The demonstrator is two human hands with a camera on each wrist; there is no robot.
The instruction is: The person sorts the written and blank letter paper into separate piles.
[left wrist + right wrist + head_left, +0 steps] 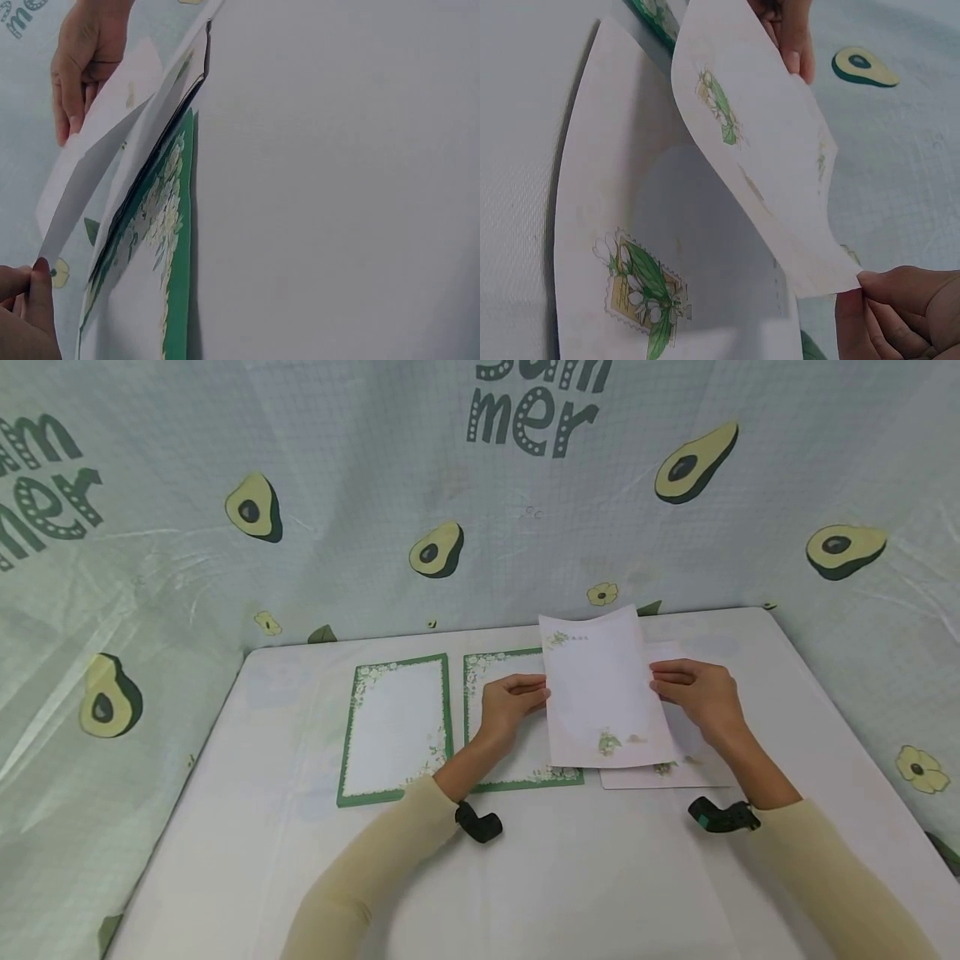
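Observation:
A pale pink sheet of paper [600, 693] with small green flower prints is held up above the table, bowed a little between both hands. My left hand [513, 703] pinches its left edge between thumb and fingers. On the opposite edge my right hand [699, 693] pinches it the same way, as the right wrist view shows at the sheet's corner [847, 283]. Beneath it lies another pale sheet [641, 225] with a stamp-and-flower print, partly covered in the head view. A green-bordered sheet [517, 777] lies under my left forearm, partly hidden by the raised paper.
A second green-bordered sheet [397, 727] lies flat farther left. All the papers rest on a white-covered table [570, 877]. A hanging cloth with avocado prints [337, 485] stands close behind the table's back edge and along its sides.

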